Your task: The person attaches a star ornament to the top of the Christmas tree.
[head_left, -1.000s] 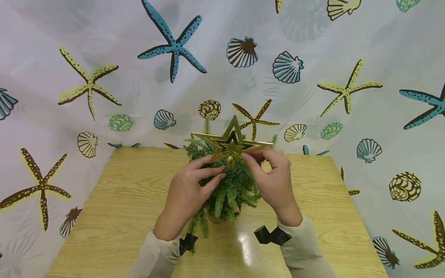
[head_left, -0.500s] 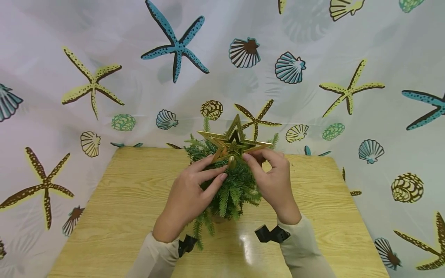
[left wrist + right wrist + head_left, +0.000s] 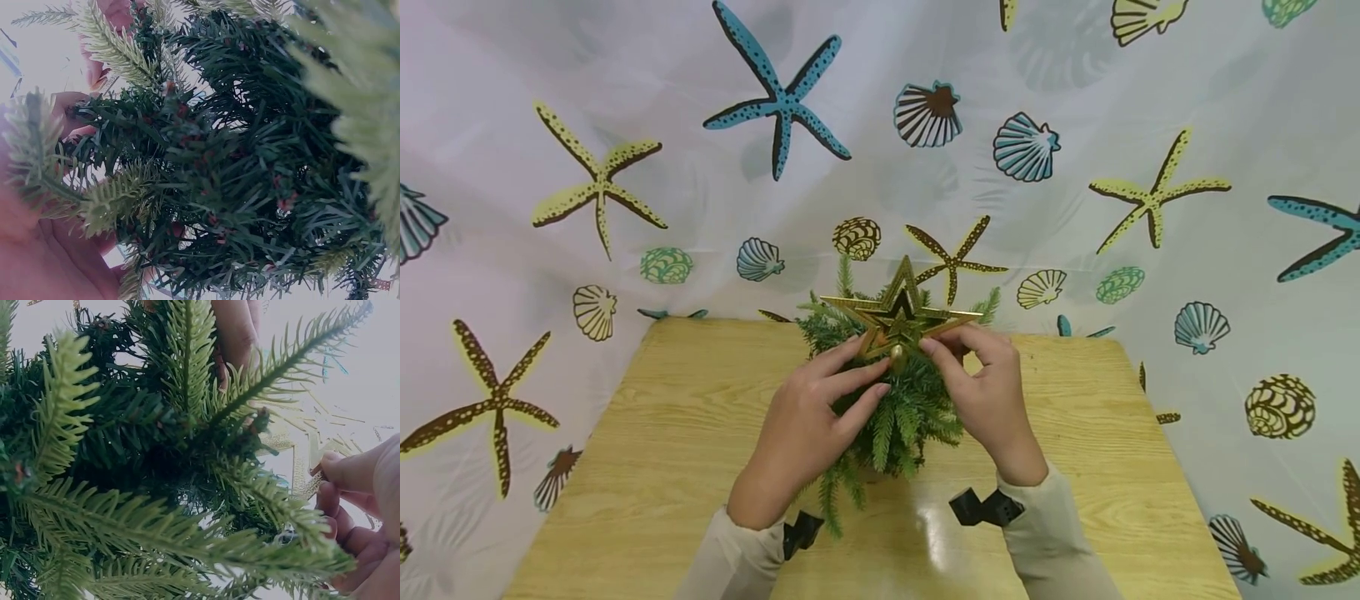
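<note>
A gold star tree topper point(image 3: 901, 312) stands above a small artificial Christmas tree point(image 3: 895, 417), its short gold socket point(image 3: 897, 358) pointing down at the branches. My right hand point(image 3: 988, 387) pinches the star's lower right point, thumb in front. My left hand point(image 3: 805, 417) holds the lower left side, a fingertip against the socket and the thumb lower, near the needles. Whether the socket sits on a branch tip is hidden. Green branches point(image 3: 237, 144) cover most of the left wrist view. In the right wrist view, part of the star point(image 3: 300, 459) shows behind the needles.
The tree stands on a light wooden table point(image 3: 1075, 467), its base mostly hidden by branches. Behind and beside the table hangs a white sheet point(image 3: 880, 192) printed with starfish and shells. Light branch tips point(image 3: 988, 304) stick out on both sides of the tree.
The star has tilted about between the hands and now sits slightly lower, its socket nearer the branches. My left thumb has dropped a little away from the fingers above it.
</note>
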`<state>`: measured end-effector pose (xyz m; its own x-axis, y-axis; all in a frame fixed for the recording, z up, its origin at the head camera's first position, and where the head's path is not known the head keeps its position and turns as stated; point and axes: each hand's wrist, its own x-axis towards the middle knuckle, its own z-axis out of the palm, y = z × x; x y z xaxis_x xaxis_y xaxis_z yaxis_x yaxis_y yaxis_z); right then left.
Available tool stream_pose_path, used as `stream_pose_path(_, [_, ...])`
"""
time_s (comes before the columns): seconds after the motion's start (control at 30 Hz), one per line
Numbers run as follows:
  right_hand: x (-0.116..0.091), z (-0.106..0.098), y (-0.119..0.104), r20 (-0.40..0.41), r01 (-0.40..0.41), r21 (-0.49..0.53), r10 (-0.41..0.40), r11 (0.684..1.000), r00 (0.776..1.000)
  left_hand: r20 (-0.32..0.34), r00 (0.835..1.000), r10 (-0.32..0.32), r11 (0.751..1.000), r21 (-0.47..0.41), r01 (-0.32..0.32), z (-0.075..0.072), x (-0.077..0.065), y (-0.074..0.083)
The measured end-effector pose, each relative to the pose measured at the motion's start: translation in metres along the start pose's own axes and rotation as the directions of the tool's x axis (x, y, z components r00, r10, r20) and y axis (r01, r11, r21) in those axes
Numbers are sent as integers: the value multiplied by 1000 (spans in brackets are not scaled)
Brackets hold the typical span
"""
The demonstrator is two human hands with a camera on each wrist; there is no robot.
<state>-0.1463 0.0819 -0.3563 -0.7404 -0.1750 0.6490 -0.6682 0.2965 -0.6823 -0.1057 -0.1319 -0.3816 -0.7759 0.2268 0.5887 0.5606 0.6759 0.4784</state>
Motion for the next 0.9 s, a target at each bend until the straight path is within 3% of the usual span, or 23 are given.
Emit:
stream_pose_path(0.37, [2,4,2,33,18,-10,-18,1000,999,11,1000,-7,1000,0,7,-4,1,0])
stream_pose_path(0.57, [0,6,5,7,-8,-30,8,1000,1000,37,999,-1,1000,-10,1,-7,2,0])
stream_pose_path(0.9, [-5,-1,4,-62,39,-51,-42,998,997,-36,999,29,999,-21,-30,-12,-1,1])
